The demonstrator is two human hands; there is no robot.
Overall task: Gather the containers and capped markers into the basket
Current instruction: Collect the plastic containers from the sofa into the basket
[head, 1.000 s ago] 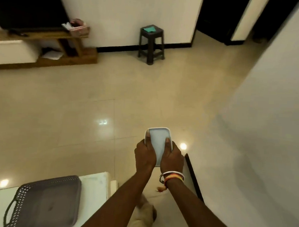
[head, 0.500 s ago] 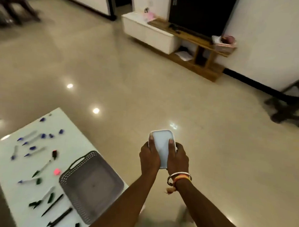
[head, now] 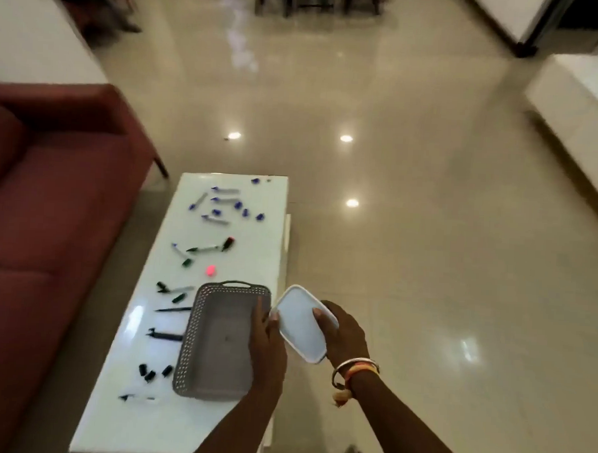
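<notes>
Basket (head: 217, 346): grey perforated plastic, matt. Table (head: 255, 255): white, glossy, reflective. Floor (head: 427, 232): polished tile; sofa (head: 34, 214): maroon cloth.

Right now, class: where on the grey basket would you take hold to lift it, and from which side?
Probably the handle slot in the far short rim of the basket, with fingers hooked in from above. The long perforated walls slope outward, offering a poorer hold. A matching near handle cannot be made out.

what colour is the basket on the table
The basket is grey, with perforated walls; the head view, the only one, shows it clearly.
</notes>
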